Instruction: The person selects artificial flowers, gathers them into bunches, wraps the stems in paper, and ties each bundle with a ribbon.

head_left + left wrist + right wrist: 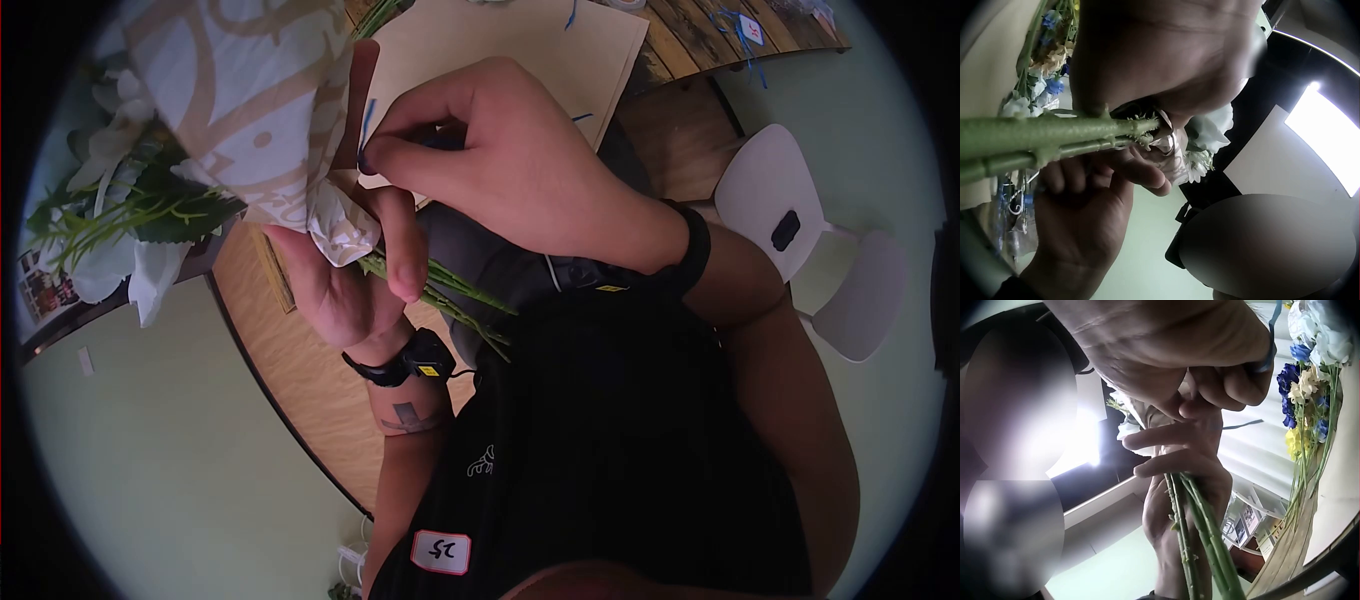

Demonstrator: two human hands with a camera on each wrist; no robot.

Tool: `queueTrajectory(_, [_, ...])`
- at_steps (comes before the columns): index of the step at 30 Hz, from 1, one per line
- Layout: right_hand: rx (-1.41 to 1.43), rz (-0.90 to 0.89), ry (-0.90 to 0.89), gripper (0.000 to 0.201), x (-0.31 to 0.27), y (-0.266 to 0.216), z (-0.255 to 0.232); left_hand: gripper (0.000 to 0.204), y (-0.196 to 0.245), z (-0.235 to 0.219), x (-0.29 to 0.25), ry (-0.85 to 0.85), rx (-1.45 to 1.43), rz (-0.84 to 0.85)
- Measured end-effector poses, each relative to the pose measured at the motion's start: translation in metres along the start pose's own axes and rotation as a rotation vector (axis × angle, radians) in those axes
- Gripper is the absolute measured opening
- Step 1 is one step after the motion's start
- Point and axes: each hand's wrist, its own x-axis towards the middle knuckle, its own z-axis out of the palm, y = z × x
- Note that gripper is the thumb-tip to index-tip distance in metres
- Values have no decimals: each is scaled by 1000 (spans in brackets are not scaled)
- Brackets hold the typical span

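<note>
In the head view, a bouquet of white flowers [125, 130] lies in white, tan-patterned wrapping [250, 110], gathered above green stems [465, 300]. My left hand [350, 290] grips the gathered part from below, palm up, its fingers curled round it. My right hand [520, 170] is just above, thumb and index finger pinching a thin blue tie [369, 120]. In the right wrist view, the blue tie [1272, 334] passes by the fingers of my right hand [1166, 344], and my left hand [1191, 469] curls about the stems [1207, 531]. The left wrist view has the stems [1047, 140] close up.
Large tan paper [490, 40] lies on the wooden table [700, 35], with more blue ties [752, 55] at its far side. Loose blue, yellow and white flowers [1300, 394] lie beyond in the right wrist view. A white chair [770, 190] stands at the right.
</note>
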Motion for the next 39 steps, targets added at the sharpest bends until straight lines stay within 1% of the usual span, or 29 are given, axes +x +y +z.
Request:
queueTrajectory(2, [425, 89, -133, 18, -3, -2, 5, 83, 3, -1, -2, -28, 18, -17])
queueTrajectory(4, [434, 80, -125, 18, -3, -5, 7, 83, 4, -6, -10, 207, 83, -37])
queueTrajectory(5, [445, 71, -114, 17, -3, -5, 7, 83, 4, -12, -11, 207, 82, -37])
queueTrajectory(7, [436, 64, -143, 18, 0, -3, 6, 78, 3, -22, -11, -25, 132, -55])
queueTrajectory(8, [428, 55, -174, 18, 2, -2, 5, 78, 4, -22, -11, -26, 129, -55])
queueTrajectory(10, [464, 57, -200, 18, 3, 3, 5, 77, 4, -18, -11, 55, 152, -55])
queueTrajectory(13, [496, 54, -255, 19, 6, 7, -1, 75, 5, -14, -10, 90, 140, -79])
queueTrajectory(15, [487, 49, -282, 21, 6, 6, -1, 74, 3, -22, -11, 60, 152, -93])
queueTrajectory(17, [200, -49, -245, 23, 7, 3, 3, 73, 4, -23, -12, 29, 162, -103])
queueTrajectory(18, [198, -50, -246, 23, 8, 2, 4, 71, 4, -18, -12, 118, 206, -73])
queueTrajectory(19, [31, -164, -224, 26, 9, 2, 5, 70, 4, -15, -12, 207, 250, -44])
queueTrajectory(20, [-136, -278, -200, 29, 10, 2, 6, 65, 8, -18, -13, 184, 261, -77])
queueTrajectory(21, [-202, -348, -132, 37, 10, 8, 9, 65, 7, -18, -13, 187, 260, -74])
queueTrajectory(22, [-203, -349, -138, 37, 9, 8, 11, 62, 5, -17, -11, 316, 349, -45])
queueTrajectory(23, [-179, -291, -103, 44, 8, 7, 13, 60, 2, -15, -8, 444, 439, -15])
queueTrajectory(24, [-157, -233, -68, 53, 8, 7, 14, 51, -2, -13, -5, 499, 372, 4])
queueTrajectory(25, [-151, -133, -88, 52, 8, 10, 15, 46, 0, -13, -5, 383, 425, -29])
queueTrajectory(27, [50, -269, 109, 42, 13, 10, 28, 39, 5, -24, -9, 158, 544, -64])
queueTrajectory(28, [171, -44, 10, 32, 8, 2, 22, 37, 4, -24, -10, 160, 609, -66])
queueTrajectory(29, [157, -56, -7, 32, 11, 2, 24, 35, 4, -16, -8, 164, 674, -66])
queueTrajectory(31, [243, -105, 70, 28, 16, 6, 26, 33, 4, -6, -1, 185, 690, -27])
queueTrajectory(32, [271, -21, -16, 29, 14, 0, 17, 31, 5, -2, 2, 182, 703, -50])
queueTrajectory(33, [258, -23, -28, 29, 19, 1, 14, 30, 3, -1, 8, 178, 713, -80])
queueTrajectory(34, [344, -41, -14, 29, 21, 4, 13, 27, 5, -5, 10, 140, 712, -110])
queueTrajectory(35, [430, -57, 1, 30, 23, 4, 12, 27, 6, -2, 11, 144, 704, -92])
queueTrajectory(36, [321, -71, -1, 30, 20, -3, 4, 25, 8, 5, 13, 175, 733, -112])
queueTrajectory(37, [308, -72, -13, 30, 19, -4, 3, 24, 8, 8, 14, 207, 757, -135])
queueTrajectory(38, [310, -90, 7, 27, 18, -4, 3, 24, 7, 4, 16, 212, 746, -123])
queueTrajectory(39, [315, -107, 28, 23, 17, -2, 2, 23, 6, -4, 19, 153, 809, -38])
